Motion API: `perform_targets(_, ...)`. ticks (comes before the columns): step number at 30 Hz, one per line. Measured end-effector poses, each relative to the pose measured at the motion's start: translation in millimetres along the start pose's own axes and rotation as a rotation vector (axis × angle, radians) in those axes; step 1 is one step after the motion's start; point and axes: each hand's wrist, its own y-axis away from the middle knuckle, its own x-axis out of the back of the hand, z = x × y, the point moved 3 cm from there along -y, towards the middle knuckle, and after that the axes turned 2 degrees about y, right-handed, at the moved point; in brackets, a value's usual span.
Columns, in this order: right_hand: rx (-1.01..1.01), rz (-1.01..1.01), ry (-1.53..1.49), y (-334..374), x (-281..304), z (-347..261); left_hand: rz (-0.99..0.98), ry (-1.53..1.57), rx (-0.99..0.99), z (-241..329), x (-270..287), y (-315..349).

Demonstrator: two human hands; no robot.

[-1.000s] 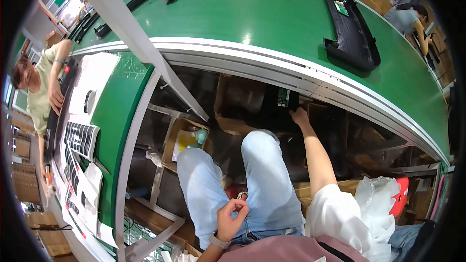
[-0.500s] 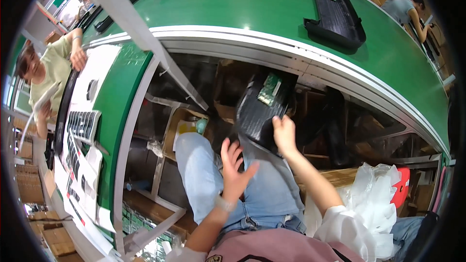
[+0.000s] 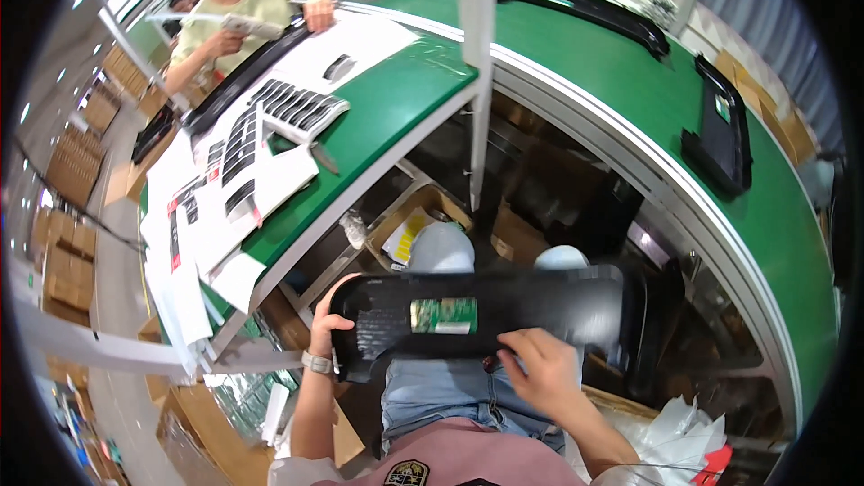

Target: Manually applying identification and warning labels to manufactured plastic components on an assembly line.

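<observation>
Green bench (image 3: 558, 56) ahead; black cover (image 3: 517, 306) over lap (image 3: 432, 391). Left hand (image 3: 326, 319) clasps its left end; right hand (image 3: 544, 369), fingers bunched at near rim, grip unclear. Circuit board (image 3: 445, 316) face-up, presumably for viewing.

blk housing (image 3: 526, 301), grn PCB (image 3: 444, 315), grn tabletop (image 3: 621, 70), lt blue jeans (image 3: 436, 389), mauve top (image 3: 481, 447), blk/wht striped sheet (image 3: 292, 108)

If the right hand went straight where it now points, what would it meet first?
Probably the black panel; depth is unclear, and the right hand may be touching it. The green circuit board lies beyond.
</observation>
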Motion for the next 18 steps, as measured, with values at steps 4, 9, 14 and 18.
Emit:
perform_targets(4, 0.175, 0.025, 0.104, -48, 6, -1, -0.073, -0.401, 0.090, -30, 16, 32)
perform_targets(9, 0.415, -0.130, -0.041, -144, -39, -38, -0.071, -1.110, -0.168, -39, 4, 47)
perform_targets(14, 0.614, -0.106, -0.075, -245, -105, -124, 0.242, -0.812, -0.405, 55, -24, 61)
perform_targets(18, 0.581, 0.031, 0.103, -294, -149, -146, 0.365, -0.758, -0.542, 122, -29, 66)
